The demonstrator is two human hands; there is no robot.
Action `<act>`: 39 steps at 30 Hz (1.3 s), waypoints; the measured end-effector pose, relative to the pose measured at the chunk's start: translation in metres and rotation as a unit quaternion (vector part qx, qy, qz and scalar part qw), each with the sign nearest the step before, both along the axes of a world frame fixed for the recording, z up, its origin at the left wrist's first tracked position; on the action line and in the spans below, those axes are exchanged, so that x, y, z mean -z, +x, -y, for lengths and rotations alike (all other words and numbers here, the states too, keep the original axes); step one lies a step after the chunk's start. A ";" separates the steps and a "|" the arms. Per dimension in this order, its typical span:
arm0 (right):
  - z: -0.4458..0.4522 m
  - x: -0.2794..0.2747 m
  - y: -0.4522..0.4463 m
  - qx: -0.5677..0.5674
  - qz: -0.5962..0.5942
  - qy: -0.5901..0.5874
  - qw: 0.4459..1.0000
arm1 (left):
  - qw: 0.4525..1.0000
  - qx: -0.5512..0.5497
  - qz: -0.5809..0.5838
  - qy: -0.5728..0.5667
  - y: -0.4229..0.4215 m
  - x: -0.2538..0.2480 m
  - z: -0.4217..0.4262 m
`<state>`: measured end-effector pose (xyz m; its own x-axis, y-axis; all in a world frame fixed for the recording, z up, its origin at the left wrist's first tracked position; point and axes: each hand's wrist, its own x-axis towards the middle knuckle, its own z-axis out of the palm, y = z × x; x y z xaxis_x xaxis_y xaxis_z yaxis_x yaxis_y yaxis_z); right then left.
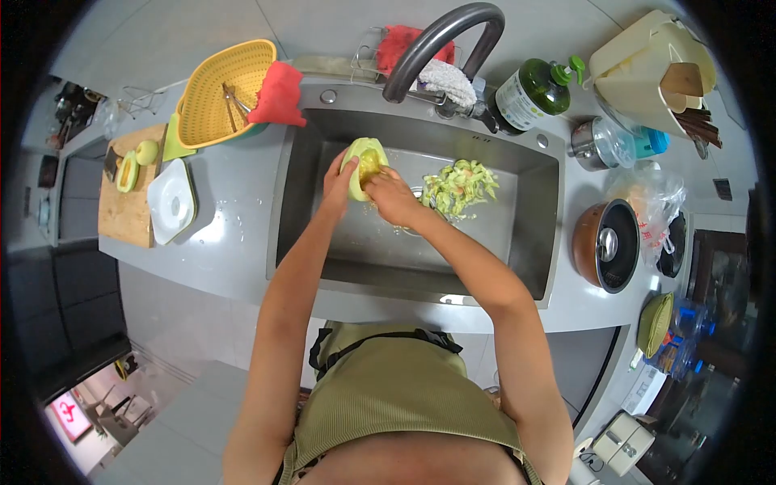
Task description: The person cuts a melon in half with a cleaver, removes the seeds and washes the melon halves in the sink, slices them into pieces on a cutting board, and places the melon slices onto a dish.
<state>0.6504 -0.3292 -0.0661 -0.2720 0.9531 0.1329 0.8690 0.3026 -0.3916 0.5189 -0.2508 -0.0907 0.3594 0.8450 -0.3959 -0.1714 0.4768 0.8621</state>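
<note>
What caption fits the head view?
Left hand holding a cut gourd, right hand at its yellow middle; peelings in the sink.

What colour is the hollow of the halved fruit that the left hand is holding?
The hollow is yellow; the head view shows it best.

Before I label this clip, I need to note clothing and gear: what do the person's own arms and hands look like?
The left hand and right hand are gloveless, with no watch or bracelet showing at either wrist; rings are too small to tell. No sleeve covers the visible forearms. The garment is ribbed and olive green.
</note>
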 end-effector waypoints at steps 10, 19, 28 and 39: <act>0.022 -0.016 0.028 0.168 -0.112 -0.072 0.977 | 0.997 0.006 -0.051 0.050 -0.004 -0.009 0.001; 0.028 -0.006 0.094 0.480 -0.159 -0.017 0.863 | 0.994 0.013 0.067 -0.083 0.058 -0.012 0.031; 0.018 -0.060 0.152 0.528 -0.173 0.079 0.828 | 0.976 0.043 0.163 -0.138 0.127 -0.021 0.044; 0.018 -0.043 0.166 0.493 -0.166 0.116 0.846 | 0.971 0.035 0.191 -0.138 0.126 -0.020 0.048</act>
<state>0.8168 -0.3470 -0.0226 0.7296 0.6327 0.2595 0.5968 -0.4037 -0.6935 0.6449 -0.2992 -0.0703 0.5774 0.6938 -0.4303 -0.4128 0.7028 0.5793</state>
